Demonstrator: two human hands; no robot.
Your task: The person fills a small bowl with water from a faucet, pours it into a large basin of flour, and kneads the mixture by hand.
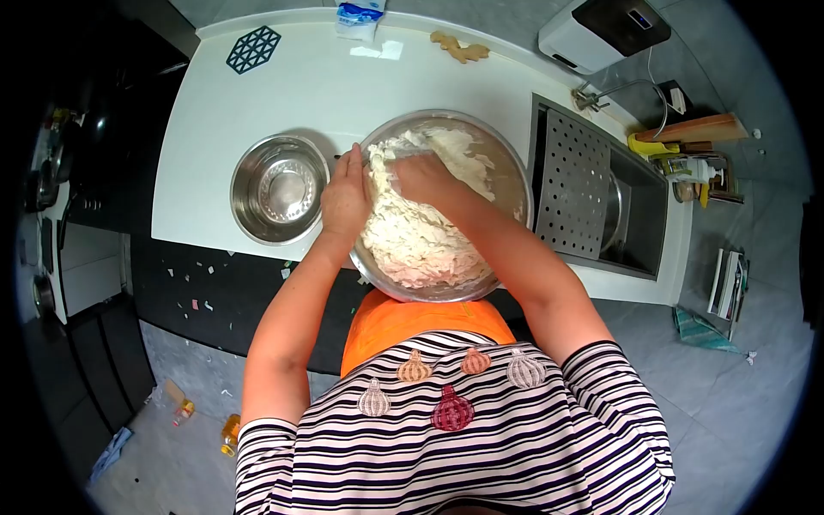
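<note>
A large metal mixing bowl (510,154) holds a shaggy mass of pale, wet dough (416,240), with more smeared up its inner wall. My left hand (345,202) grips the bowl's left rim, its fingers pointing away from me along the edge. Inside the bowl, my right hand (422,178) is closed in the dough near the left wall; dough coats its fingers and partly hides them. Just left of my left hand stands a smaller metal bowl (245,184) with nothing visible in it.
Right of the mixing bowl is a sink (639,219) with a perforated metal tray (572,184) over part of it. At the back of the white counter (193,163) lie a blue hexagonal trivet (253,49), a blue-and-white packet (359,19) and a ginger root (460,47).
</note>
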